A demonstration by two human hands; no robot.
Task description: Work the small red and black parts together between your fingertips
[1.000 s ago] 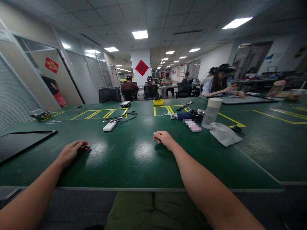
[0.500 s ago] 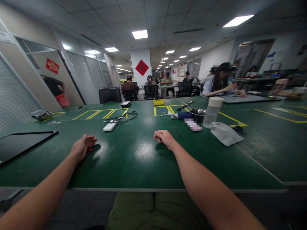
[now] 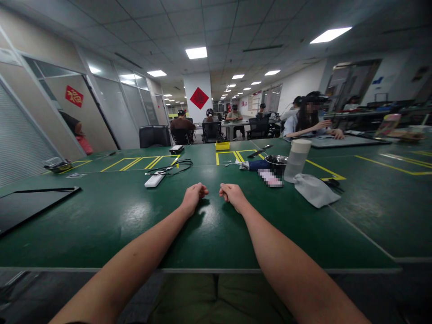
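Over the middle of the green table (image 3: pixel 135 243), my left hand (image 3: pixel 195 196) is closed, its fingers curled inward. Anything inside it is hidden. A short gap to its right, my right hand (image 3: pixel 232 194) is closed too, thumb against the curled fingers; what it may hold cannot be made out. The two hands face each other without touching. Nearest to the left hand lies a white box-shaped device (image 3: pixel 154 179) with a black cable (image 3: pixel 184 163) beside it. Beyond the right hand is a partly blurred pink and white item (image 3: pixel 270 178).
On the right stand a frosted bottle (image 3: pixel 295 162), a grey pouch (image 3: pixel 317 191) and a metal bowl (image 3: pixel 277 161). A black flat panel (image 3: pixel 30 207) lies at the left. A yellow box (image 3: pixel 222 146) sits at the far edge. A co-worker (image 3: pixel 308 119) sits at the right.
My left hand has moved right, from the table's left side to near my right hand, and its fingers have curled. The small red thing under it no longer shows. My right hand has barely moved.
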